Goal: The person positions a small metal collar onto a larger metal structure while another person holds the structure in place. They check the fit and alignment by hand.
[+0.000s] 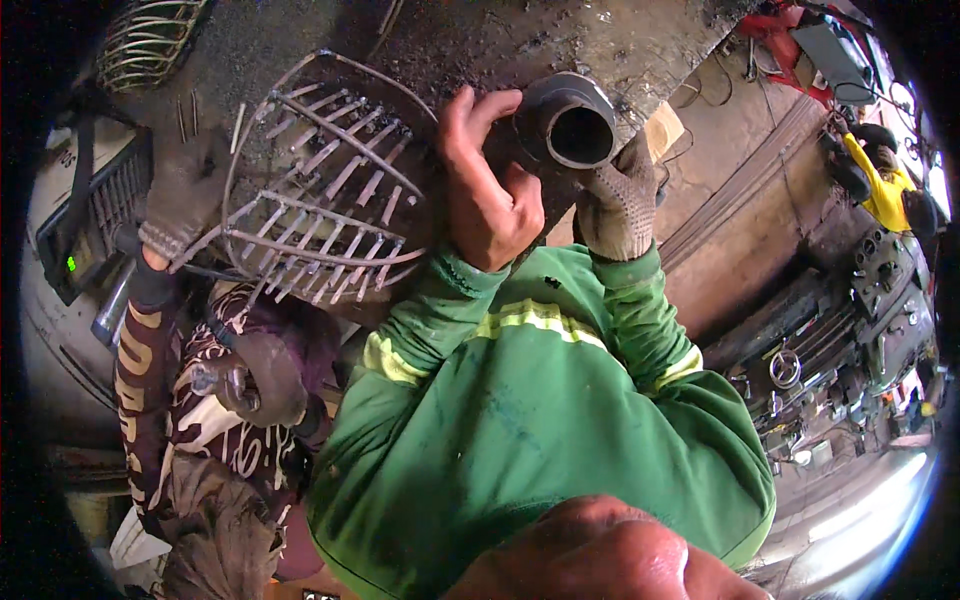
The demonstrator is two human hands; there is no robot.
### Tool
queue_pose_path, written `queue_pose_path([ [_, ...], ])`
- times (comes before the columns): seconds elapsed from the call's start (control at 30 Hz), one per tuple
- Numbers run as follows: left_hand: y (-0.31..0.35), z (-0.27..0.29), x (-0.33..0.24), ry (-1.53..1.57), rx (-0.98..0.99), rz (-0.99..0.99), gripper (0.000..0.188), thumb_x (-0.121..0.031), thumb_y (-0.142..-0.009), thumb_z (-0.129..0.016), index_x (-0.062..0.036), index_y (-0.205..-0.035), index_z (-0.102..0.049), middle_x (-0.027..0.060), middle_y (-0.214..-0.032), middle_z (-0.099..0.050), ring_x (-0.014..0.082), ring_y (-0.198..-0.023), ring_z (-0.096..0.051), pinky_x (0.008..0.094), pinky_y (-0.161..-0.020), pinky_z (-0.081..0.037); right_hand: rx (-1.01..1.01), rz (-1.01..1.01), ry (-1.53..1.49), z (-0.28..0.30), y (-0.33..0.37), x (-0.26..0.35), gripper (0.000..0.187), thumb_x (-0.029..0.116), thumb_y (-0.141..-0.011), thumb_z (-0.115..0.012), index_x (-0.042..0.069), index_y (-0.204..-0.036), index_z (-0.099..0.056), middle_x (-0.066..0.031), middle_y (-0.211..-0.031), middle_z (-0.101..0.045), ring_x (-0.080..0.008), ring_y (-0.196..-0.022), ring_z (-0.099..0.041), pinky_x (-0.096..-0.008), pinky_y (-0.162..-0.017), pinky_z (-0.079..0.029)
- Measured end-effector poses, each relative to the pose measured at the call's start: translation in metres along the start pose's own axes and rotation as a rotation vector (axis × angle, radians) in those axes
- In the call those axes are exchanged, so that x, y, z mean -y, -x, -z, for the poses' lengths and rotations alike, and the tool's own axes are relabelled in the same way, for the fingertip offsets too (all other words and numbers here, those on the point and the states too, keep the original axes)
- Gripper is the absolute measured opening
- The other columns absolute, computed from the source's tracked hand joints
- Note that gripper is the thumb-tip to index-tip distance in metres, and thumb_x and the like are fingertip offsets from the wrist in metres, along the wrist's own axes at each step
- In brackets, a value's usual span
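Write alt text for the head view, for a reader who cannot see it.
A person's gloved right hand holds a dark pipe fitting, its round opening toward the camera, while the bare left hand curves beside it. At left, a co-worker's gloved hand is next to a curved frame of metal bars; a grimy work surface lies behind.

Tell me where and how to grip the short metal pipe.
Grip the short metal pipe around its outer wall, the bare left hand coming from the left, the gloved right hand from the right. Its curved sides should suit cupped hands; its open mouth faces the camera, so side grips likely leave it clear.
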State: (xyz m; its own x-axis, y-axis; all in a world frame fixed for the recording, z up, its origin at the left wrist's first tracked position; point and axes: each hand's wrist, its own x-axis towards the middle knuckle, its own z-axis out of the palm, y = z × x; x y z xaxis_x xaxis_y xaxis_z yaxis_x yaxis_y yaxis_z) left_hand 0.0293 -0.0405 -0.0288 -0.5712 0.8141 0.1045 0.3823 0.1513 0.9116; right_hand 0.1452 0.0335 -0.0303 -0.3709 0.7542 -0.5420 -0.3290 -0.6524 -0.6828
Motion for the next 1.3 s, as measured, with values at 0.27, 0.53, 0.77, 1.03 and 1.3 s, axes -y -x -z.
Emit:
queue_pose_path([
  [0.27, 0.000, -0.001, -0.004, 0.034, 0.025, 0.022, 0.088, 0.008, -0.065, -0.048, 0.0040, -0.148, -0.017, 0.0253, -0.130, -0.054, 0.0333, -0.123, -0.052, 0.0448, -0.115, -0.029, -0.035, -0.053, 0.101, 0.008, -0.001, -0.001, 0.068, 0.000, -0.076, -0.076, 0.001, -0.138, -0.047, -0.0084, -0.126, -0.062, -0.0192, -0.113, -0.062, -0.0317, -0.094, -0.053],
  [0.53, 0.001, -0.004, -0.004, 0.048, -0.005, 0.041, 0.087, 0.007, -0.064, -0.046, 0.0042, -0.146, -0.018, 0.0254, -0.130, -0.054, 0.0335, -0.123, -0.052, 0.0455, -0.114, -0.030, -0.004, -0.018, 0.146, 0.014, -0.002, -0.001, 0.049, 0.001, -0.085, -0.069, 0.000, -0.131, -0.052, -0.0103, -0.120, -0.066, -0.0165, -0.104, -0.063, -0.0294, -0.088, -0.053],
  [0.77, -0.001, -0.001, -0.005, 0.016, 0.025, 0.030, 0.086, 0.009, -0.064, -0.045, 0.0047, -0.146, -0.018, 0.0262, -0.130, -0.054, 0.0342, -0.123, -0.053, 0.0457, -0.114, -0.030, -0.024, -0.001, 0.000, 0.008, -0.004, -0.002, 0.048, 0.002, -0.086, -0.065, -0.002, -0.132, -0.052, -0.0119, -0.121, -0.065, -0.0192, -0.108, -0.063, -0.0318, -0.093, -0.051],
  [1.03, -0.002, 0.001, -0.004, 0.003, 0.035, 0.034, 0.085, 0.010, -0.065, -0.045, 0.0055, -0.145, -0.019, 0.0267, -0.129, -0.054, 0.0350, -0.123, -0.053, 0.0451, -0.114, -0.030, -0.010, 0.015, -0.062, 0.002, -0.006, 0.000, 0.047, 0.001, -0.086, -0.062, -0.004, -0.131, -0.051, -0.0135, -0.120, -0.066, -0.0207, -0.107, -0.064, -0.0329, -0.093, -0.051],
  [1.3, -0.001, 0.002, -0.006, -0.022, 0.043, 0.046, 0.085, 0.010, -0.065, -0.045, 0.0055, -0.145, -0.019, 0.0262, -0.129, -0.055, 0.0344, -0.123, -0.053, 0.0451, -0.115, -0.029, -0.022, -0.002, -0.012, 0.005, -0.005, 0.000, 0.046, 0.001, -0.087, -0.062, -0.004, -0.131, -0.052, -0.0125, -0.118, -0.067, -0.0195, -0.104, -0.065, -0.0311, -0.089, -0.052],
])
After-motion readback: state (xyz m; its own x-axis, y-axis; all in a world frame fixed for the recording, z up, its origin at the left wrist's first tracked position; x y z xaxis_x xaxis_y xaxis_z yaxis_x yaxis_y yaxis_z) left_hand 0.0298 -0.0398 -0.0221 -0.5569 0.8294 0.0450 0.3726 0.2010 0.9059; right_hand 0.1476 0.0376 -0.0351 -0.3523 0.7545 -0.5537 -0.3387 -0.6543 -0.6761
